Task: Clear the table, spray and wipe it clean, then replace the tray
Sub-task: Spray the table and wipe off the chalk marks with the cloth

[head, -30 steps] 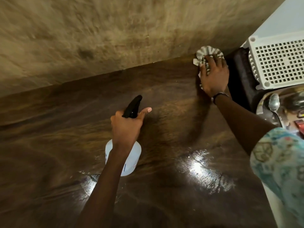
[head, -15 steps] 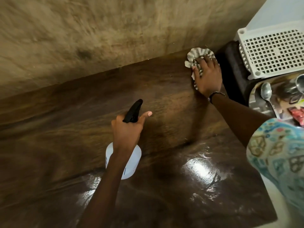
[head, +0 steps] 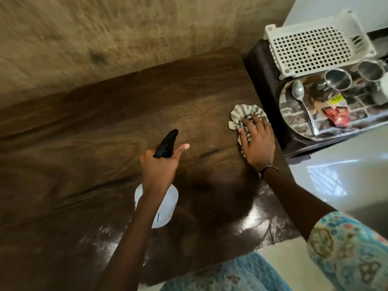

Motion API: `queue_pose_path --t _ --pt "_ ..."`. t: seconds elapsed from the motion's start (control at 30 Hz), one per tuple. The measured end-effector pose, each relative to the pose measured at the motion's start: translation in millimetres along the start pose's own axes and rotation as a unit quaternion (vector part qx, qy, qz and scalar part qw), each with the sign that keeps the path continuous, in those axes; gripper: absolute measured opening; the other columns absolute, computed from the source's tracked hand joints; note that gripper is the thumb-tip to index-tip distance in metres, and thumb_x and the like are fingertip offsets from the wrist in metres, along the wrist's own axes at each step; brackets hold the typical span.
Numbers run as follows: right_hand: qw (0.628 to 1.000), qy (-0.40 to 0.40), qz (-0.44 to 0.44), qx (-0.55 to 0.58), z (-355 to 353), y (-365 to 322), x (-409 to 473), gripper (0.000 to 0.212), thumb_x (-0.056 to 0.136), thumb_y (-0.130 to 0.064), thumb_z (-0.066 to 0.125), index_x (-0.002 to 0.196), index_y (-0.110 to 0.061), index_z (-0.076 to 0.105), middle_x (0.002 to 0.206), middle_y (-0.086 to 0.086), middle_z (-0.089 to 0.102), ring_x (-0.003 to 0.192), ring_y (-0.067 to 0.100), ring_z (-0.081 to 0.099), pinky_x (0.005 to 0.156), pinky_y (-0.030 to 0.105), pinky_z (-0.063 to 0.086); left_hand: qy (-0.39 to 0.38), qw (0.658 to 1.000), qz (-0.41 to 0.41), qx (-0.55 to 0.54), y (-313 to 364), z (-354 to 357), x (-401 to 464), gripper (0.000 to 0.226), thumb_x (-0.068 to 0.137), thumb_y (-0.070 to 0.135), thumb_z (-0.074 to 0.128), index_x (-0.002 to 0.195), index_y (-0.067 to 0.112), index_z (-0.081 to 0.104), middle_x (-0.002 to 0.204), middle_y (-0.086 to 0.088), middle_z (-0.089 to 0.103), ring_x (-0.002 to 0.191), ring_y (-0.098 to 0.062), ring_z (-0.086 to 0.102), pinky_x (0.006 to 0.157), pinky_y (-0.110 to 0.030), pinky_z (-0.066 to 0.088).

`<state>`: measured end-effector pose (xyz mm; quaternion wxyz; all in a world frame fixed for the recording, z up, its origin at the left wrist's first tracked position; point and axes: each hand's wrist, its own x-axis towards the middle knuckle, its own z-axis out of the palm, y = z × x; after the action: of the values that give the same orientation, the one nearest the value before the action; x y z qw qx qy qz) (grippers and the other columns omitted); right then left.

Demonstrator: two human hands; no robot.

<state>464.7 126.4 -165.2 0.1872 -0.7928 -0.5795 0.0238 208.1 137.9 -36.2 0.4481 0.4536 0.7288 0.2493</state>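
Note:
The dark wooden table (head: 88,148) fills most of the view, wet and shiny along its near edge. My left hand (head: 159,164) grips a white spray bottle (head: 165,208) by its black trigger head, held above the table's middle with the thumb sticking out. My right hand (head: 257,141) presses flat on a striped grey-and-white cloth (head: 241,114) near the table's right edge. The steel tray (head: 294,114) stands off the table to the right, on a dark stand.
On the tray lie a spoon (head: 298,93), steel cups (head: 338,79) and red sachets (head: 336,116). A white perforated basket (head: 310,49) sits behind the tray. A rough tan wall (head: 126,38) runs along the table's far side. White floor lies to the right.
My right hand has dragged the cloth from the far right corner toward me along the table's right edge. The left hand holds the bottle in the same place.

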Motion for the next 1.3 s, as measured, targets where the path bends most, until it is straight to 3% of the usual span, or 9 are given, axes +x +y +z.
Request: queue_pose_path --t 0.17,0.3,0.5,0.6,0.73,0.9,1.07,1.2,1.3 --pt "1.0 -0.003 0.004 0.011 -31 24 -102 0.039 0.098 -0.036 0.046 0.131 -0.019 0.057 0.142 0.009 0.05 0.134 0.031 0.042 0.111 0.046 0.033 -0.007 0.999 -0.045 -0.01 -30 -2 -49 0.083 0.035 0.084 0.068 0.089 0.021 0.063 0.1 -0.01 0.067 0.09 -0.023 0.066 0.078 -0.035 0.052" --pt "0.999 -0.013 0.033 0.016 -59 36 -185 0.041 0.097 -0.036 0.046 0.133 -0.018 0.056 0.143 0.009 0.049 0.137 0.03 0.038 0.112 0.046 0.033 0.001 0.997 -0.082 -0.013 -48 -6 -85 0.069 0.052 0.064 0.079 0.093 0.014 0.056 0.106 -0.009 0.063 0.093 -0.023 0.065 0.076 -0.032 0.047" --pt "0.997 0.012 0.07 0.013 -70 33 -265 0.036 0.096 -0.032 0.049 0.126 -0.015 0.063 0.142 0.009 0.05 0.136 0.033 0.039 0.112 0.047 0.033 -0.002 0.995 -0.095 -0.022 -72 -18 -117 0.079 0.034 0.079 0.072 0.087 0.022 0.055 0.107 -0.014 0.064 0.1 -0.027 0.063 0.09 -0.043 0.05" --pt "0.994 0.012 0.106 0.0 -62 9 -248 0.038 0.097 -0.034 0.047 0.129 -0.019 0.06 0.144 0.009 0.048 0.137 0.032 0.036 0.111 0.048 0.031 -0.01 0.996 -0.087 -0.017 -75 -26 -119 0.061 0.044 0.069 0.076 0.079 0.027 0.049 0.107 -0.012 0.063 0.109 -0.028 0.058 0.097 -0.047 0.046" --pt "0.995 -0.021 0.101 -0.017 -37 -27 -202 0.042 0.098 -0.039 0.044 0.135 -0.023 0.054 0.147 0.009 0.045 0.14 0.031 0.032 0.114 0.049 0.027 -0.001 0.995 -0.092 -0.036 -81 -42 -107 0.063 0.056 0.058 0.079 0.098 0.021 0.05 0.115 -0.012 0.059 0.105 -0.025 0.059 0.089 -0.037 0.047" --pt "0.989 -0.009 0.146 -0.029 1 -80 -123 0.042 0.099 -0.042 0.041 0.135 -0.025 0.053 0.148 0.008 0.044 0.14 0.034 0.033 0.115 0.05 0.022 0.024 0.997 -0.07 -0.034 -84 -68 -78 0.048 0.06 0.053 0.08 0.078 0.03 0.041 0.11 -0.01 0.061 0.11 -0.025 0.057 0.094 -0.041 0.047" --pt "0.985 -0.007 0.171 -0.02 33 -126 -44 0.045 0.099 -0.043 0.037 0.137 -0.025 0.05 0.151 0.008 0.039 0.141 0.035 0.028 0.116 0.05 0.017 0.027 0.996 -0.063 -0.056 -92 -104 -30 0.082 0.046 0.072 0.074 0.108 0.02 0.056 0.114 -0.009 0.06 0.097 -0.019 0.064 0.073 -0.025 0.047" --pt "0.982 -0.016 0.188 -0.017 59 -170 9 0.047 0.099 -0.044 0.034 0.141 -0.027 0.044 0.155 0.006 0.033 0.144 0.033 0.022 0.117 0.049 0.011 0.027 0.996 -0.045 -0.065 -96 -142 11 0.054 0.058 0.061 0.077 0.096 0.027 0.059 0.109 -0.011 0.062 0.098 -0.015 0.061 0.061 -0.011 0.035" --pt "0.982 -0.005 0.19 -0.01 80 -210 39 0.047 0.099 -0.043 0.035 0.141 -0.025 0.045 0.154 0.007 0.034 0.144 0.033 0.022 0.117 0.049 0.012 0.033 0.996 -0.033 -0.071 -102 -175 43 0.059 0.057 0.062 0.076 0.097 0.022 0.061 0.104 -0.01 0.064 0.096 -0.015 0.062 0.061 -0.011 0.036"
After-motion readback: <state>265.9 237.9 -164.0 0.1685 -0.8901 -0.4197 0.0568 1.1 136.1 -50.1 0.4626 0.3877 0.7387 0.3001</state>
